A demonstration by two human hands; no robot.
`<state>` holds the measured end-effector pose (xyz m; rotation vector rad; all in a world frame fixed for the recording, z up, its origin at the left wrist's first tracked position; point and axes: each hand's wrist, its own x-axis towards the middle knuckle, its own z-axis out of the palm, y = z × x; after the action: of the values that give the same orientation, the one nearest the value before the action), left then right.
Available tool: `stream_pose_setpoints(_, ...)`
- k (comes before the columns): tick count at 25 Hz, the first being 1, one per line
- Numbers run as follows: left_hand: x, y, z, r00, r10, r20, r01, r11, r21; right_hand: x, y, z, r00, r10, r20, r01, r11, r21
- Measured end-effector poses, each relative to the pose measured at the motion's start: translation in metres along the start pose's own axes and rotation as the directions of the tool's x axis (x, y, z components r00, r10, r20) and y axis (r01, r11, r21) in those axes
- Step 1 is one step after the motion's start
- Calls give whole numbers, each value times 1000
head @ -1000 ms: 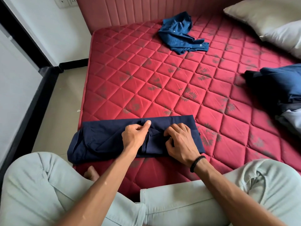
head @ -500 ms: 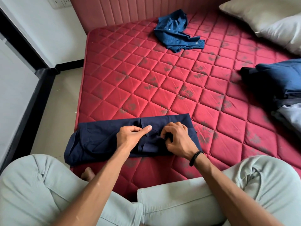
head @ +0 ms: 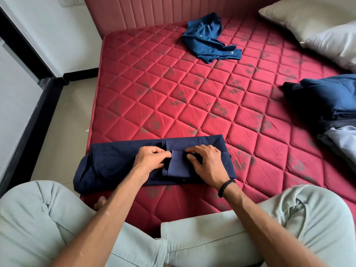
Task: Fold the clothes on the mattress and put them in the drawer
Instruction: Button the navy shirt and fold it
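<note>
Head view: smooth navy garment, long folded rectangle.

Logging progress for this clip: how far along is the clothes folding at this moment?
Early to midway. Done: a stack of dark folded clothes sits at the mattress's right edge. In hand: the navy garment, already folded into a long strip, with the left hand and right hand pinching its middle. Left: the crumpled blue garment near the headboard. No drawer is in view, so nothing appears stowed.
</note>
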<state>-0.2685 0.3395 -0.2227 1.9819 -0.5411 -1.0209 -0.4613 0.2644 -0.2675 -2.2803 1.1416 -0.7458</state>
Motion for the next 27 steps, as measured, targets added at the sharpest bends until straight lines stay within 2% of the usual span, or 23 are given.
stream_pose_setpoints(4,3,20,-10,984,-90,155,81,995,64,-7,1,6,993,-118,-8,114,970,-216)
stream_pose_setpoints(5,3,22,-11,984,-104,145,90,991,95,-9,1,7,992,-125,-10,118,960,-254)
stream_pose_setpoints(6,3,20,-9,995,-63,75,49,984,169,-9,0,9,993,-117,-8,111,953,-281)
stream_pose_setpoints(7,1,18,-6,997,72,-35,-58,948,313,-10,-1,10,995,-103,2,98,946,-310)
stream_pose_setpoints(8,-4,15,0,940,315,-129,-223,856,467,-10,-1,11,996,-85,23,88,934,-346)
stream_pose_setpoints(9,-12,11,9,806,577,-135,-423,720,550,-10,-2,11,996,-68,56,85,919,-385)
stream_pose_setpoints(10,-22,8,21,648,759,-69,-617,576,537,-10,-4,12,994,-48,101,86,902,-422)
stream_pose_setpoints(11,-34,6,35,535,845,29,-753,461,470,-11,-3,12,988,-29,154,98,884,-458)
stream_pose_setpoints(12,-41,2,50,472,871,134,-823,382,420,-12,-2,12,978,-19,207,120,864,-489)
stream_pose_setpoints(13,-45,-4,66,457,859,231,-844,337,418,-14,1,13,970,-22,242,148,844,-516)
stream_pose_setpoints(15,-42,-21,90,510,797,323,-803,307,511,-14,7,14,963,-31,267,175,826,-536)
stream_pose_setpoints(17,-27,-37,96,596,751,284,-725,351,593,-12,7,14,964,-12,266,151,847,-510)
stream_pose_setpoints(20,-4,-46,85,671,710,212,-658,440,611,-6,2,11,964,35,262,99,870,-482)
stream_pose_setpoints(27,12,-52,54,718,673,180,-492,307,815,-7,5,8,981,59,183,25,905,-426)
